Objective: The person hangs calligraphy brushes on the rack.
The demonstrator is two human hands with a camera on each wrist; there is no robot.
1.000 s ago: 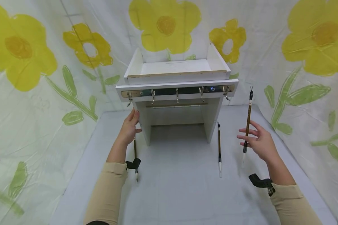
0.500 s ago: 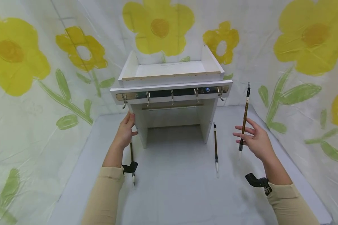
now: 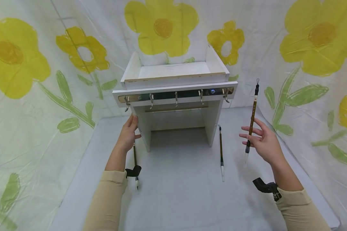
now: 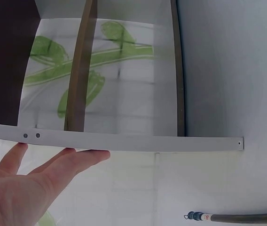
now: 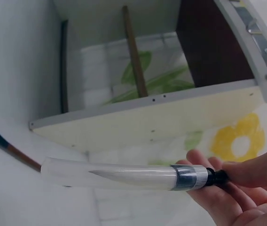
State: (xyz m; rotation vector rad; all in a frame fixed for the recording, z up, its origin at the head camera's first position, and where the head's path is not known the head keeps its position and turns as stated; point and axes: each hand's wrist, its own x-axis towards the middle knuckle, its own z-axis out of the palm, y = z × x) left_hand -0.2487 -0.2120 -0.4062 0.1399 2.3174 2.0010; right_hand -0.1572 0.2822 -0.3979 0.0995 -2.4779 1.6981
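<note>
A white wooden rack (image 3: 141, 128) with a strip of metal hooks (image 3: 176, 95) stands mid-table in the head view. My left hand (image 3: 128, 134) touches its left side panel (image 4: 138, 143) with fairly straight fingers. Off to the rack's right, my right hand (image 3: 264, 141) pinches a calligraphy brush (image 3: 253, 112) between thumb and fingers. That brush is held nearly upright, hanging loop (image 3: 257, 81) on top and tip down. In the right wrist view a clear cap (image 5: 110, 174) covers its pale bristles.
One more calligraphy brush (image 3: 221, 144) lies on the table (image 3: 176, 192) right of the rack, its tip in a clear cap. Another brush (image 3: 135, 154) lies on the left, partly behind my left wrist's camera. A flower-printed curtain (image 3: 115, 38) surrounds the table.
The head view has shifted a little. My right hand has lifted the brush slightly in the last half second. My left hand stays at the rack's side panel.
</note>
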